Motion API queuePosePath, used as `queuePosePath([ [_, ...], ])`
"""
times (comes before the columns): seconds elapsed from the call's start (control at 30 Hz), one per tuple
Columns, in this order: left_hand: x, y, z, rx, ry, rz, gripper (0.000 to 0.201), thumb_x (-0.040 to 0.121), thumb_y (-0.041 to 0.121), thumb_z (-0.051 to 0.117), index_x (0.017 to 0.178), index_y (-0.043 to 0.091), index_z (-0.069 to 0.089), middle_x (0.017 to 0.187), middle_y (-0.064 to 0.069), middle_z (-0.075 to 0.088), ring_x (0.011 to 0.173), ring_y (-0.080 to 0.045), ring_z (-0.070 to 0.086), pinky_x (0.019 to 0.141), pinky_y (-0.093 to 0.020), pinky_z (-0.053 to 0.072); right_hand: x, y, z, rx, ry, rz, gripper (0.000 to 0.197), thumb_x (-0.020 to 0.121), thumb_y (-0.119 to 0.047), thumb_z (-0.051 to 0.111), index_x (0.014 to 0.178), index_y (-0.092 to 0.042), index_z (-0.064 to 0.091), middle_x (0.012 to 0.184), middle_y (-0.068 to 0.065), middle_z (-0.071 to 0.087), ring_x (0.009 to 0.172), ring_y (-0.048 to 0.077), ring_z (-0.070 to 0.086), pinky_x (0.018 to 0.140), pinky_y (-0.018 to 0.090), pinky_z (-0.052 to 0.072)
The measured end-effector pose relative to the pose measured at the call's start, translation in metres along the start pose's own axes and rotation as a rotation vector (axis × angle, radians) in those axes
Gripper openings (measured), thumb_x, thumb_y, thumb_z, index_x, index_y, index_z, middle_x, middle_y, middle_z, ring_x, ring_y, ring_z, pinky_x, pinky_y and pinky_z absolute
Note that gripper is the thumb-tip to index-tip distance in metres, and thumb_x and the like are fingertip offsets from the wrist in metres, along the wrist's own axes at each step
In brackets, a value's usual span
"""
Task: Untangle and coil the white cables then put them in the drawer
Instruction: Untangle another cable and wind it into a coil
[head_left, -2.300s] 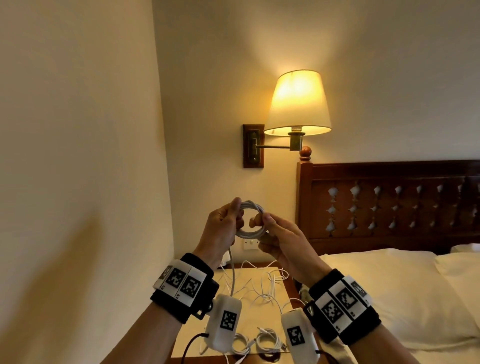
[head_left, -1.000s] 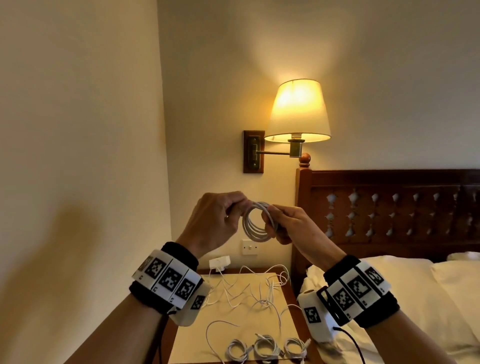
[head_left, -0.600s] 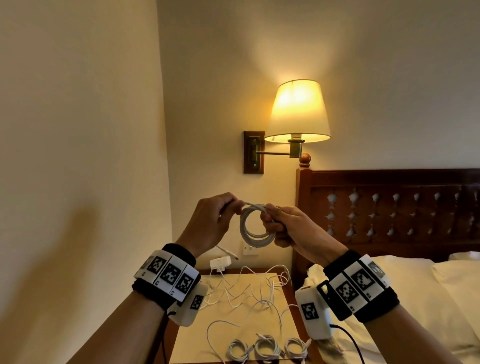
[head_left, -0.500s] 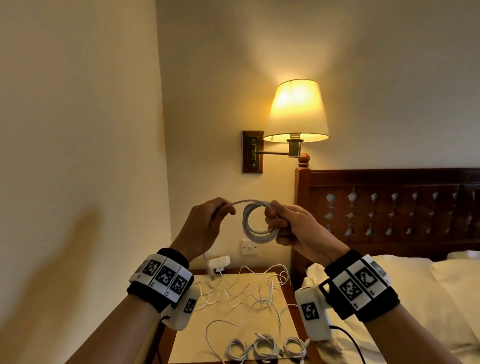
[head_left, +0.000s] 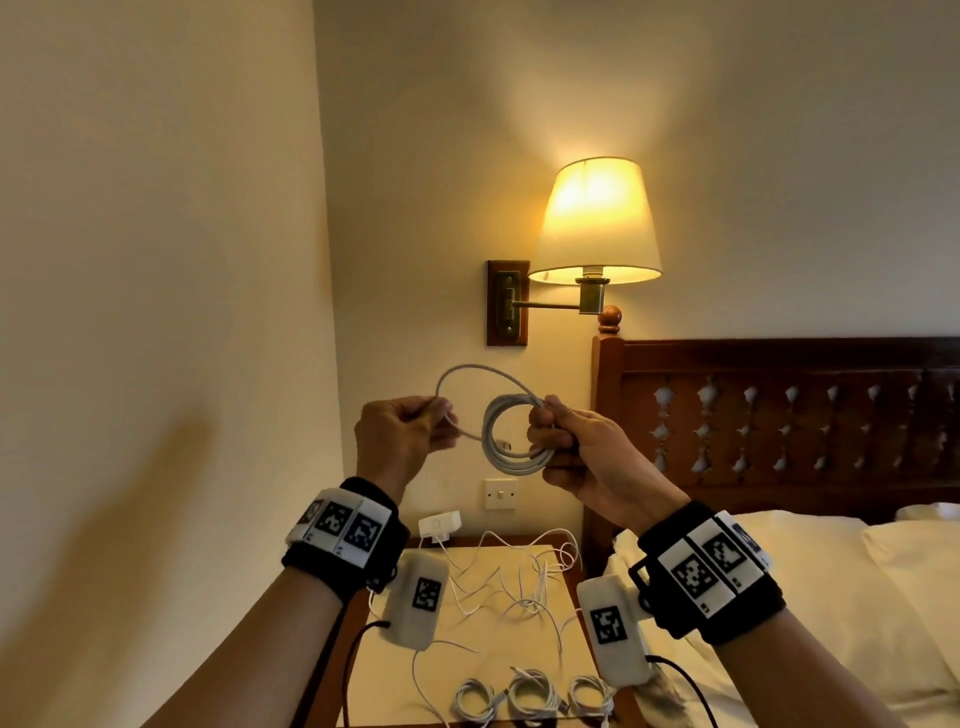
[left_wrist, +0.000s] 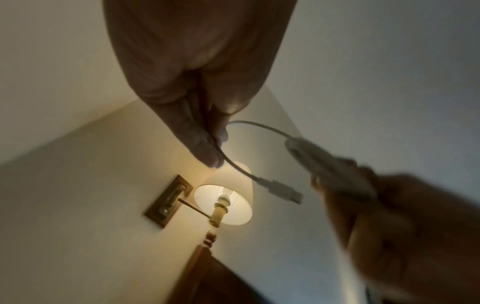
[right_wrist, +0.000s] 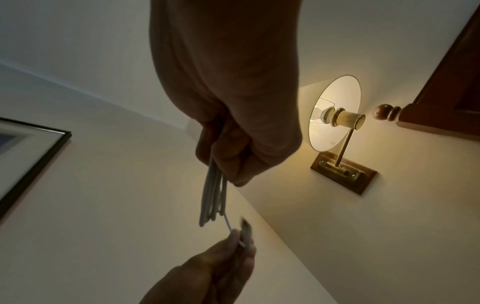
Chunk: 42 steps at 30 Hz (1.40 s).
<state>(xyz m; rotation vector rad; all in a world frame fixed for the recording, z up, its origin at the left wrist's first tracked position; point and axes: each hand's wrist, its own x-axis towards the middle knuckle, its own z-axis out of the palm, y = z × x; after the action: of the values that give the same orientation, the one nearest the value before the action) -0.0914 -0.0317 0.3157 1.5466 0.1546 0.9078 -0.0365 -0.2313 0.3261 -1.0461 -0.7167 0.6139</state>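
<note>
My right hand (head_left: 558, 441) grips a coiled white cable (head_left: 511, 460) at chest height in front of the wall. My left hand (head_left: 410, 431) pinches that cable's free end, which arches up in a loop (head_left: 470, 371) from the coil. In the left wrist view the cable's plug (left_wrist: 284, 190) sticks out past my left fingers (left_wrist: 205, 148). The right wrist view shows the coil (right_wrist: 211, 197) edge-on under my right hand (right_wrist: 231, 144). Three coiled cables (head_left: 530, 696) lie at the nightstand's front edge, and tangled white cables (head_left: 511, 582) lie farther back.
The cream-topped nightstand (head_left: 467, 623) stands between the left wall and the bed (head_left: 831, 597). A white adapter (head_left: 440, 525) sits at its back edge, below a wall switch (head_left: 501, 493). A lit wall lamp (head_left: 597, 223) hangs above, beside the dark wooden headboard (head_left: 779, 410).
My left hand has drawn away to the left, pulling the cable's free end out of the coil into a raised loop. My right hand keeps its hold on the coil.
</note>
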Motion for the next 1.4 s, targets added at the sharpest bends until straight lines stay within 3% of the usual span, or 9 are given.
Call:
queuePosePath([
  [0.23,-0.014,0.015,0.011,-0.286,-0.155,-0.279,0.017,0.093,0.009,0.058,0.101,0.000,0.068,0.090,-0.015,0.073,0.072,-0.016,0.072,0.062,-0.023,0.058,0.004,0.001,0.005,0.030,0.005,-0.003,0.037,0.106,-0.032,0.030,0.081,-0.015,0.051,0.061,-0.005,0.033,0.048,0.007,0.028,0.041,0.017,0.025],
  [0.4,-0.027,0.019,0.017,-0.388,-0.383,-0.546,0.033,0.097,0.030,0.052,0.103,0.002,0.067,0.086,-0.011,0.068,0.087,-0.024,0.064,0.082,-0.039,0.054,0.008,0.007,0.005,-0.102,0.070,-0.047,0.036,0.106,-0.032,0.030,0.083,-0.015,0.052,0.061,-0.005,0.037,0.050,0.007,0.032,0.043,0.018,0.032],
  [0.47,-0.028,0.021,0.019,-0.266,-0.423,-0.482,0.044,0.091,0.038,0.061,0.111,-0.001,0.065,0.096,-0.015,0.068,0.095,-0.028,0.064,0.088,-0.042,0.054,0.010,0.009,0.004,-0.163,0.103,-0.067,0.036,0.106,-0.032,0.030,0.084,-0.015,0.052,0.061,-0.006,0.039,0.051,0.007,0.033,0.044,0.018,0.032],
  [0.6,-0.032,0.029,0.025,0.031,-0.384,-0.270,0.027,0.088,0.005,0.065,0.112,-0.005,0.062,0.101,-0.021,0.069,0.088,-0.027,0.072,0.080,-0.036,0.060,0.011,0.010,0.003,-0.212,0.160,-0.106,0.036,0.106,-0.033,0.030,0.085,-0.015,0.053,0.060,-0.006,0.039,0.052,0.008,0.032,0.046,0.019,0.031],
  [0.73,-0.035,0.035,0.020,0.161,-0.309,-0.167,0.014,0.093,0.004,0.058,0.101,-0.004,0.066,0.084,-0.022,0.073,0.072,-0.028,0.073,0.060,-0.026,0.060,0.013,0.001,-0.005,-0.204,0.249,-0.189,0.035,0.106,-0.032,0.029,0.086,-0.016,0.052,0.062,-0.007,0.039,0.051,0.007,0.032,0.048,0.020,0.029],
  [0.9,-0.026,0.033,-0.011,0.119,-0.199,-0.204,0.020,0.095,0.012,0.056,0.094,-0.003,0.070,0.073,-0.016,0.073,0.062,-0.023,0.072,0.056,-0.028,0.060,0.012,-0.023,-0.027,-0.161,0.342,-0.217,0.037,0.106,-0.032,0.029,0.082,-0.017,0.053,0.061,-0.007,0.038,0.050,0.006,0.029,0.048,0.020,0.026],
  [1.1,-0.040,0.016,-0.018,0.251,-0.443,-0.236,0.025,0.096,0.025,0.055,0.094,0.007,0.073,0.086,-0.009,0.075,0.082,-0.022,0.072,0.078,-0.040,0.056,0.022,-0.029,-0.026,-0.263,0.334,-0.257,0.038,0.106,-0.033,0.031,0.083,-0.015,0.055,0.062,-0.007,0.038,0.051,0.007,0.030,0.049,0.021,0.027],
  [1.3,-0.041,0.012,-0.019,0.518,-0.839,-0.116,0.041,0.075,0.063,0.062,0.097,0.032,0.075,0.111,0.007,0.070,0.101,-0.017,0.063,0.083,-0.029,0.051,0.026,-0.026,-0.014,-0.479,0.074,-0.208,0.037,0.106,-0.031,0.030,0.082,-0.015,0.053,0.060,-0.008,0.040,0.050,0.006,0.034,0.047,0.019,0.031],
  [1.4,-0.032,0.039,-0.017,0.262,-0.437,-0.029,0.054,0.085,0.065,0.039,0.108,0.028,0.070,0.113,0.009,0.069,0.082,-0.019,0.055,0.068,-0.028,0.041,0.029,-0.031,-0.015,-0.444,-0.089,-0.144,0.038,0.100,-0.038,0.038,0.075,-0.020,0.060,0.059,-0.009,0.045,0.048,0.005,0.038,0.046,0.017,0.034],
])
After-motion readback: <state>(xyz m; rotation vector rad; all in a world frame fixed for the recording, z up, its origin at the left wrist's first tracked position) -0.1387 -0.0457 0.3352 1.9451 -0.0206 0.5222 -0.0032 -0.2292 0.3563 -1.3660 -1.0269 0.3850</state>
